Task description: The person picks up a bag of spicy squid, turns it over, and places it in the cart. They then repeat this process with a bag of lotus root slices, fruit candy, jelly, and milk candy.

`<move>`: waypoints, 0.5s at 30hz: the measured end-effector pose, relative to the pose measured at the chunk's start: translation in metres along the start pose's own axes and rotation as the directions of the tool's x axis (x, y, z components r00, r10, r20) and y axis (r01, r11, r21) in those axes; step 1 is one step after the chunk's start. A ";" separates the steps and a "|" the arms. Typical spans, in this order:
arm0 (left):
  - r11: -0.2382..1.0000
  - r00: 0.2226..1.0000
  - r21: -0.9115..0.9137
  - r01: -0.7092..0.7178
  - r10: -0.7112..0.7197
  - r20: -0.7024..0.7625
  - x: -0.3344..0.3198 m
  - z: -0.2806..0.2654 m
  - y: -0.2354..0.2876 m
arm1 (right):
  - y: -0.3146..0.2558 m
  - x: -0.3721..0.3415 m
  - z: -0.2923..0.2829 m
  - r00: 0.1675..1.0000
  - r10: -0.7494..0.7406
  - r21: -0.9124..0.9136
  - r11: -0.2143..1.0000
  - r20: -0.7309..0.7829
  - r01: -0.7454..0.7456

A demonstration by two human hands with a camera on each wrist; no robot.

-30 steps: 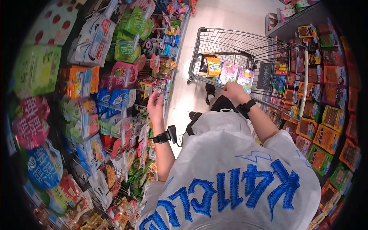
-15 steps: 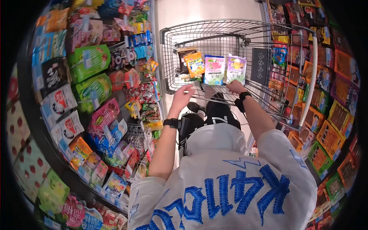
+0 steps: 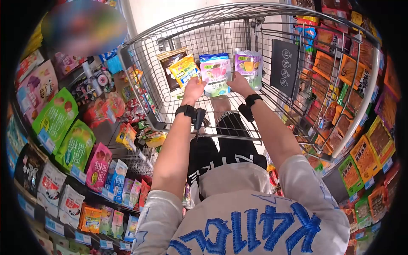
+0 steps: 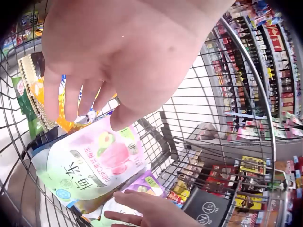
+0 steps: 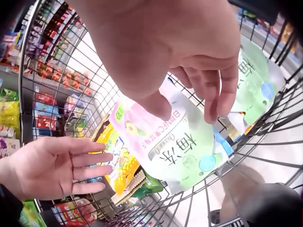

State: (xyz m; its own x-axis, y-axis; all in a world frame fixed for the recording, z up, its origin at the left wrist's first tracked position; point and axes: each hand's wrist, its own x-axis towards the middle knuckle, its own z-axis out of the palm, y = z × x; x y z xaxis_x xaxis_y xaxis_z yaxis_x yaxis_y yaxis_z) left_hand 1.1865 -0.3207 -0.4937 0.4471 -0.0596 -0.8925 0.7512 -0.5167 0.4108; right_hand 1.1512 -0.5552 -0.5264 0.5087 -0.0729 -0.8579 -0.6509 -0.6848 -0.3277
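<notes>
Reaching down into a wire shopping cart (image 3: 159,126), both hands are among the snack packs that lie or lean along its near-left part. At least four packs are in the cart already: a dark brown one (image 3: 170,63) farthest left, a yellow-and-orange one (image 3: 183,71) overlapping it, a pink-and-green pouch (image 3: 216,74) to the right of these, and a purple-and-green pouch (image 3: 250,68) farthest right. Green wrapping (image 4: 28,111) also shows beside the dark pack, and a blue edge shows behind the pink pouch, so the full count is unclear. The left hand (image 3: 195,89) is open, its fingers nearly straight and slightly spread, right by the yellow pack; it grips nothing, though whether it touches that pack cannot be told. The right hand (image 3: 242,85) is relaxed, fingers loosely bent and thumb apart from them, over the gap between the two pouches, with nothing visibly pinched. Putting these packs in looks done, since neither hand carries one; their rough row seems only partly lined up, the yellow pack tilted over its neighbor. Whether anything more from the shelves on either side is still wanted cannot be judged.
</notes>
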 end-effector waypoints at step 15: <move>0.801 1.000 -0.599 -0.011 0.009 -0.007 -0.081 -0.044 0.064 | -0.082 -0.052 -0.053 0.946 -0.132 0.568 0.820 0.296 -0.063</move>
State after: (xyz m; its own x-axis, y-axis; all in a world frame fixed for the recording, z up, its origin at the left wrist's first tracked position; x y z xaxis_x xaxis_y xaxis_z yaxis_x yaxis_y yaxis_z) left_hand 1.2204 -0.3113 -0.3869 0.4568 -0.0584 -0.8877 0.8875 0.0988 0.4502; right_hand 1.2081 -0.5336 -0.4337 0.4003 0.2360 -0.8855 -0.8865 -0.1452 -0.4394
